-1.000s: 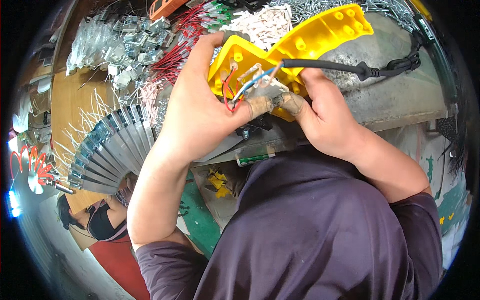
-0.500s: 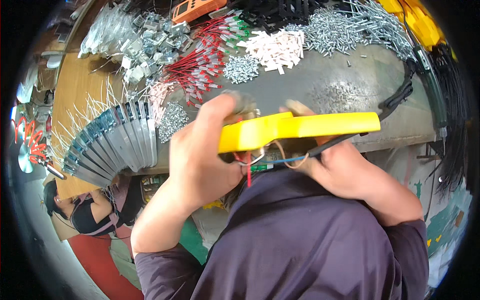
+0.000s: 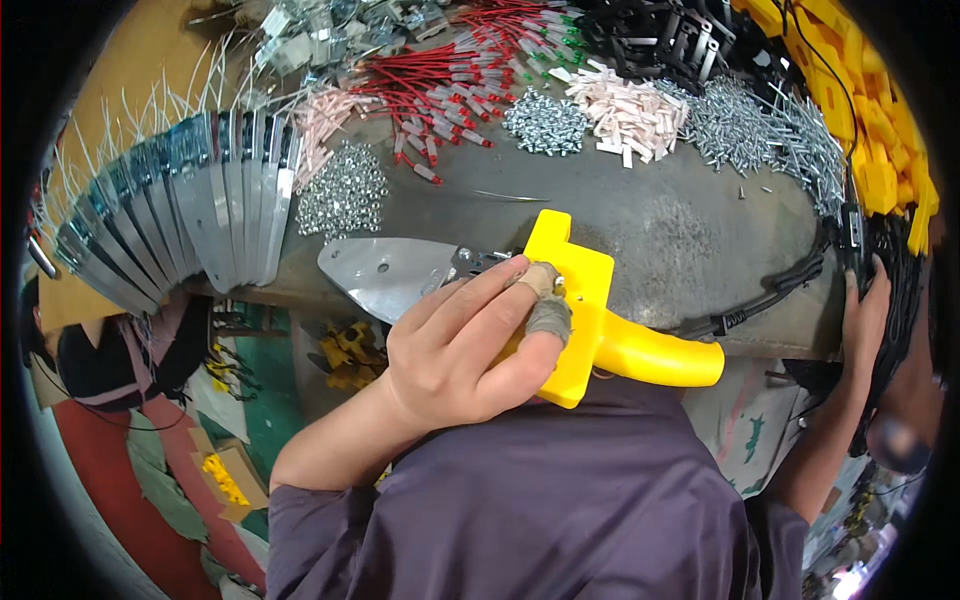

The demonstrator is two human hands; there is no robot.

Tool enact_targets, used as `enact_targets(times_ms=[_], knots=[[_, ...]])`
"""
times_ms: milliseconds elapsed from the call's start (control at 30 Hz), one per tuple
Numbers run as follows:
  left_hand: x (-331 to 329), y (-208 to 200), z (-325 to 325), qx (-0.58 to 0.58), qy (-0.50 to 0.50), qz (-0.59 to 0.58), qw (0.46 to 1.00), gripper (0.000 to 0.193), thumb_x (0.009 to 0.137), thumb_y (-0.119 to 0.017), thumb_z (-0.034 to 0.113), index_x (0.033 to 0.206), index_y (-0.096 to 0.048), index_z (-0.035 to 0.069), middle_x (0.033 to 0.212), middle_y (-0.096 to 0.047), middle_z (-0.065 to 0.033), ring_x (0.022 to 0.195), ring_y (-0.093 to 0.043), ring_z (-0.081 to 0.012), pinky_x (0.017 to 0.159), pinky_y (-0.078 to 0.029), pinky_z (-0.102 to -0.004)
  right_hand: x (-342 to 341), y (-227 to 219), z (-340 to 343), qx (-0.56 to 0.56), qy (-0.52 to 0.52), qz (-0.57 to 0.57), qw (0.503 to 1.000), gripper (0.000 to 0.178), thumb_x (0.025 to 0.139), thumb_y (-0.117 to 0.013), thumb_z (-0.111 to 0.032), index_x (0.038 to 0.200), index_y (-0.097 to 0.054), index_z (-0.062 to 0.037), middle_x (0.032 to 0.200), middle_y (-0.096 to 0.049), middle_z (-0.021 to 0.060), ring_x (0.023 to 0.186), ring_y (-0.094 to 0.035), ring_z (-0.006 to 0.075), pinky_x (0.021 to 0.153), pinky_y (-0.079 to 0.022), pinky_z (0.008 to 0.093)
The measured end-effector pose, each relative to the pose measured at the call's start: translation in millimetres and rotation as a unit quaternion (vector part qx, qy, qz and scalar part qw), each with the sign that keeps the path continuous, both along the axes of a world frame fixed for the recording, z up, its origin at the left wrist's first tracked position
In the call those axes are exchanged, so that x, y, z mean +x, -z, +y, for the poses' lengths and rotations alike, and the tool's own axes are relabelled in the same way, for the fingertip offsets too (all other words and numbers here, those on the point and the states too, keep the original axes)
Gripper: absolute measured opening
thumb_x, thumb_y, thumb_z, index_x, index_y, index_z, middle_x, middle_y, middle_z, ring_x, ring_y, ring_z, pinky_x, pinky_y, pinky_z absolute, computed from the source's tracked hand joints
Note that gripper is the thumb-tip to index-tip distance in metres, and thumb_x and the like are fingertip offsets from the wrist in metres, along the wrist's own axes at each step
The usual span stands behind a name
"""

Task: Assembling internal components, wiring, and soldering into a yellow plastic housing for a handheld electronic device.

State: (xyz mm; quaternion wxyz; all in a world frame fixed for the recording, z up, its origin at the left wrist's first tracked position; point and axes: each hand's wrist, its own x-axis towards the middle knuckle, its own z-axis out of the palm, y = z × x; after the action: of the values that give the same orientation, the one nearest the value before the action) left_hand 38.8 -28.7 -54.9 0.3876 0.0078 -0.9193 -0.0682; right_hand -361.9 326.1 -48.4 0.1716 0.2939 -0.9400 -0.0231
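My left hand (image 3: 475, 345) is closed on a yellow plastic tool housing (image 3: 585, 270) with a curved handle, pressing it from above near a small screw. Greyish wraps cover the tips of its thumb and a finger. From the housing's left side sticks a flat grey pointed metal plate (image 3: 385, 270) with holes. A black cord (image 3: 735, 318) leads off behind the handle. Far to the right, my right hand (image 3: 866, 312) has its fingers around the lower part of a black electric screwdriver (image 3: 853, 235); its palm is partly hidden.
A fan of metal plates with white wires (image 3: 190, 210) lies at left. Behind are piles of nuts (image 3: 343, 190), short screws (image 3: 547, 122), white sleeves (image 3: 630, 110), red-wired indicator lamps (image 3: 440, 90) and long screws (image 3: 735, 125). Yellow housings (image 3: 875, 130) are heaped at right. A person (image 3: 125, 360) sits at left.
The yellow housing has turned from edge-on to flat, its loose wires out of sight and the metal plate showing. My right hand has left it and reached right to the screwdriver.
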Motion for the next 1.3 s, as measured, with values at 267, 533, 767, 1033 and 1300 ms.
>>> enact_targets(times_ms=[267,533,767,1033,1300], knots=[[1,2,-2,0.001,-0.010,0.018,1.000,0.019,0.077,-0.067,0.011,0.085,-0.050,0.011,0.094,-0.070,-0.0154,0.081,-0.071,-0.0269,0.057,-0.054,-0.0272,25,-4,-26,0.113,0.020,-0.011,0.993,0.063,0.092,-0.057,-0.025,0.146,-0.032,-0.0053,0.103,-0.059,0.0251,0.093,-0.056,0.0405,0.083,-0.046,0.0463],[-1,6,0,0.010,-0.024,0.061,0.998,0.016,0.079,-0.063,0.017,0.089,-0.050,0.014,0.094,-0.069,-0.0144,0.081,-0.071,-0.0262,0.057,-0.054,-0.0272,34,-65,-35,-0.509,0.024,-0.247,0.824,0.049,0.098,-0.054,-0.027,0.136,-0.041,0.0010,0.122,-0.054,0.0157,0.107,-0.054,0.0222,0.092,-0.044,0.0330],[-5,3,-1,0.013,-0.011,0.053,0.998,0.014,0.077,-0.063,0.014,0.080,-0.049,0.012,0.094,-0.070,-0.0148,0.080,-0.071,-0.0261,0.054,-0.052,-0.0270,106,-88,-186,-0.563,-0.385,-0.644,0.345,0.043,0.093,-0.053,-0.014,0.129,-0.041,0.0058,0.123,-0.047,0.0157,0.116,-0.045,0.0227,0.102,-0.038,0.0407],[-3,1,0,0.016,-0.025,0.043,0.999,0.015,0.079,-0.064,0.014,0.080,-0.049,0.012,0.092,-0.070,-0.0147,0.079,-0.071,-0.0260,0.053,-0.052,-0.0265,152,-59,-312,-0.562,-0.432,-0.544,0.448,0.019,0.093,-0.054,-0.012,0.106,-0.052,0.0004,0.091,-0.056,0.0106,0.090,-0.053,0.0216,0.096,-0.040,0.0443],[-4,-2,0,0.058,-0.026,0.042,0.997,0.020,0.077,-0.066,0.015,0.094,-0.054,0.015,0.092,-0.069,-0.0142,0.076,-0.071,-0.0249,0.055,-0.054,-0.0257,161,-49,-328,-0.538,-0.450,-0.537,0.468,0.019,0.090,-0.054,-0.011,0.105,-0.052,-0.0002,0.090,-0.056,0.0116,0.086,-0.055,0.0227,0.091,-0.044,0.0443]])
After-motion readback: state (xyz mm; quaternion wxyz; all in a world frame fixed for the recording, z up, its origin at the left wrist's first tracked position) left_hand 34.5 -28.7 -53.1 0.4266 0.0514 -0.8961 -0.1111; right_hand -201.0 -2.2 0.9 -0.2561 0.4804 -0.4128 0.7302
